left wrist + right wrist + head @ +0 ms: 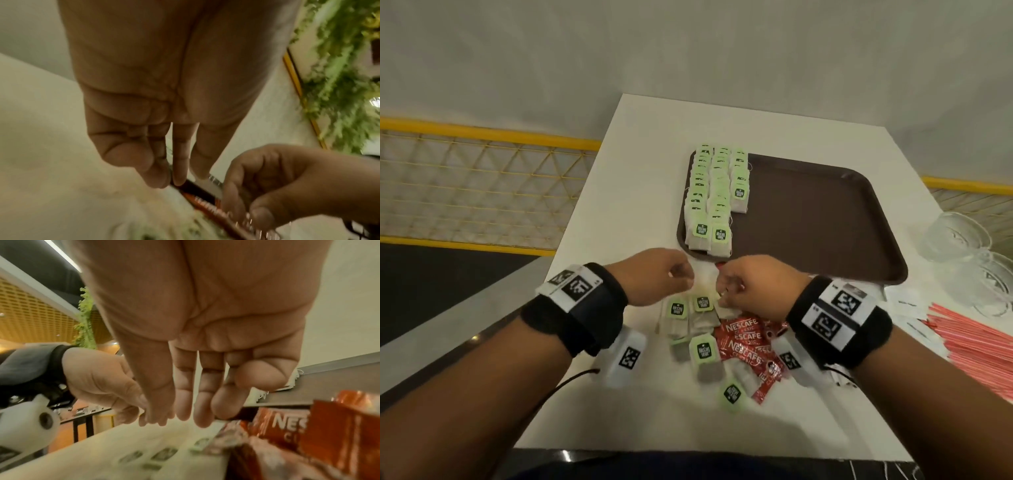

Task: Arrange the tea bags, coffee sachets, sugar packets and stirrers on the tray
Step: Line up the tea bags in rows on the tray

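Observation:
A brown tray (808,219) holds three rows of green-tagged tea bags (717,192) along its left side. Loose tea bags (702,329) and red coffee sachets (746,342) lie on the white table in front of it. My left hand (681,277) and right hand (726,287) meet fingertip to fingertip just above this pile, by the tray's near left corner. Both seem to pinch a pale, blurred tea bag (705,282) between them. In the wrist views the left hand (166,183) and right hand (170,420) point their fingers down, thumbs close against them. The sachets (287,423) sit right beside my right hand.
Pink stirrers (976,339) and white sugar packets (907,301) lie at the table's right edge. Glass bowls (959,236) stand behind them. A yellow mesh railing (482,185) runs past the table's left side. The tray's right part is bare.

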Demonstrator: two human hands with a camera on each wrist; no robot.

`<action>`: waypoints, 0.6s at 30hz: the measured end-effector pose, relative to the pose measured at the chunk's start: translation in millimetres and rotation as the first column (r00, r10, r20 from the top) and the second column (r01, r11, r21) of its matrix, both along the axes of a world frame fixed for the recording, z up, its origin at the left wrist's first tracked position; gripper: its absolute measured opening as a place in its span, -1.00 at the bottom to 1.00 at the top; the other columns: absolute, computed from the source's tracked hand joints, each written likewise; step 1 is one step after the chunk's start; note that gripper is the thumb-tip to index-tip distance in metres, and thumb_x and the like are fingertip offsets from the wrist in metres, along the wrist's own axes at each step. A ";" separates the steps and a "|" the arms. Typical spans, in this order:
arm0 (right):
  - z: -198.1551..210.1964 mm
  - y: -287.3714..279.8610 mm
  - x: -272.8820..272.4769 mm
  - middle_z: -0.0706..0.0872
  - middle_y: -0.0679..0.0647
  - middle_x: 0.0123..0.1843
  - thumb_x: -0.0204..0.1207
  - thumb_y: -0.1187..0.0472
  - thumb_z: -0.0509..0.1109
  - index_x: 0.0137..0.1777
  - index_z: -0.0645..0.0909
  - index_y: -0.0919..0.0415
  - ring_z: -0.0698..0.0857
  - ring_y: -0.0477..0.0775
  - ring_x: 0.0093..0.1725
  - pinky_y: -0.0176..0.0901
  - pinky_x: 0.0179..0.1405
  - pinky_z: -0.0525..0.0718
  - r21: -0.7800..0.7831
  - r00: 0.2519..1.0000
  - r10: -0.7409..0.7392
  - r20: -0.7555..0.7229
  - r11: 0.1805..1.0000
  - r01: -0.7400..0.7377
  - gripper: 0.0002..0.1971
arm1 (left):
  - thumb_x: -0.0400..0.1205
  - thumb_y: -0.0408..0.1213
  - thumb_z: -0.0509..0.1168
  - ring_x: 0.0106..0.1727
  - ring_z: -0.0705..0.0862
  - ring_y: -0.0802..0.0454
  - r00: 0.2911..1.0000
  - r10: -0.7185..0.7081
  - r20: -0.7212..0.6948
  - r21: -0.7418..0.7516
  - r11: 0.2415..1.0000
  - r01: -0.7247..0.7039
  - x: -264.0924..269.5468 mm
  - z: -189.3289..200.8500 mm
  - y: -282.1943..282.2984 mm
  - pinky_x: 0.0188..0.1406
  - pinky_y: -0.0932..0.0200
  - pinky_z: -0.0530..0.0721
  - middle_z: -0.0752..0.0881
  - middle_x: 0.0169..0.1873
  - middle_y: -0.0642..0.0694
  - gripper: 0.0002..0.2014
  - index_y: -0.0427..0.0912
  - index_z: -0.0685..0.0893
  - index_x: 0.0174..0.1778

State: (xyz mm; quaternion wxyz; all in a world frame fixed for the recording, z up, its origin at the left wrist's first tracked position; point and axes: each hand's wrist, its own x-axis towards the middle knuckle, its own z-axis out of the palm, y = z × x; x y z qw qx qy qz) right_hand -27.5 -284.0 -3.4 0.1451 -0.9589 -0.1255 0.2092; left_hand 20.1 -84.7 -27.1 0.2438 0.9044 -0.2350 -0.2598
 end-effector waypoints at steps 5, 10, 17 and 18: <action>-19.9 18.9 -9.3 0.61 0.05 0.24 0.61 0.14 0.33 0.36 0.58 -0.01 0.63 0.11 0.20 -0.07 0.16 0.58 -0.081 0.995 0.024 0.100 0.997 -0.016 -0.68 | 0.64 -0.11 0.36 0.20 0.60 -0.08 0.990 -0.099 0.101 0.237 0.969 0.073 -19.4 -13.3 7.5 0.20 0.08 0.58 0.57 0.26 -0.11 -0.60 -0.07 0.58 0.40; -20.2 29.9 1.2 0.57 0.16 0.34 0.59 0.22 0.34 0.50 0.43 0.09 0.57 0.24 0.32 0.06 0.23 0.61 -0.299 0.993 0.091 0.080 0.952 -0.063 -0.53 | 0.47 0.01 0.54 0.15 0.58 -0.12 0.980 -0.158 0.121 0.330 0.938 0.110 -33.2 -12.0 3.6 0.14 0.02 0.62 0.53 0.20 -0.13 -0.39 -0.11 0.51 0.36; -19.5 26.5 9.4 0.62 0.11 0.29 0.47 0.13 0.51 0.39 0.52 0.05 0.61 0.17 0.25 -0.06 0.15 0.58 -0.276 0.999 -0.017 0.044 0.961 0.029 -0.52 | 0.44 -0.03 0.58 -0.01 0.57 -0.04 0.991 -0.093 0.096 0.259 0.964 0.066 -36.7 -12.0 4.8 -0.08 0.12 0.54 0.58 0.10 -0.10 -0.42 -0.18 0.53 0.26; -19.2 24.9 9.5 0.62 0.08 0.27 0.44 0.09 0.54 0.34 0.55 0.04 0.61 0.14 0.23 -0.08 0.13 0.58 -0.254 0.998 -0.040 0.038 0.966 0.048 -0.53 | 0.43 -0.05 0.59 -0.01 0.58 -0.03 0.993 -0.079 0.088 0.231 0.971 0.057 -36.5 -12.7 5.8 -0.06 0.11 0.57 0.59 0.11 -0.09 -0.43 -0.17 0.53 0.26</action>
